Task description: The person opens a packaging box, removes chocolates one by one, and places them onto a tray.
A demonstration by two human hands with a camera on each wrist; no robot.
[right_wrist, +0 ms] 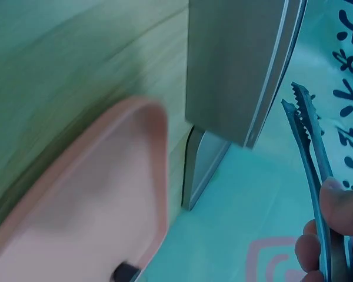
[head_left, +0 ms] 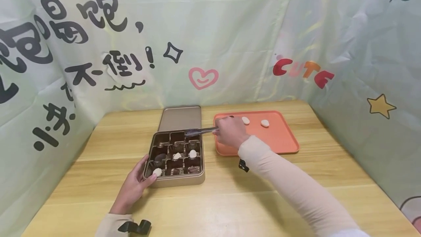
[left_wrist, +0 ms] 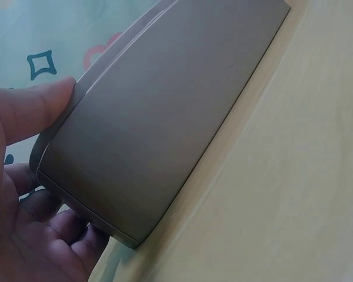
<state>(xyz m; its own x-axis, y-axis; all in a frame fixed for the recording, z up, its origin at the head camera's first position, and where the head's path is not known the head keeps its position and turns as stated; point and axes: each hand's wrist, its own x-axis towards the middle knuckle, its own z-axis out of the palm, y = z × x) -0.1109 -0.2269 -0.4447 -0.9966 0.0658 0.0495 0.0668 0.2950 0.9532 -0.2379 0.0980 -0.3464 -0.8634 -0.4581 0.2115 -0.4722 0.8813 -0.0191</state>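
Note:
A bronze-coloured tin [head_left: 179,182] with a dark divided insert sits on the table, left of centre. My left hand [head_left: 136,178] grips its near left corner, thumb on the rim and fingers curled round the side [left_wrist: 106,141]. In the insert lie white pieces [head_left: 193,154] and a dark oval piece [head_left: 160,157]. Metal tongs [head_left: 201,131] are held in my right hand [head_left: 231,131], above the left part of the orange tray [head_left: 263,145]. Their tips reach over the tin's back right compartments. The serrated tips [right_wrist: 300,106] stand slightly apart, with nothing visible between them.
Behind the tin lies a flat bronze-coloured lid [head_left: 181,118]. Two white pieces, one at the back right [head_left: 265,123], rest on the tray, along with a dark piece [head_left: 231,116] partly behind the right hand. Printed cloth [head_left: 243,46] encloses the wooden table [head_left: 210,211].

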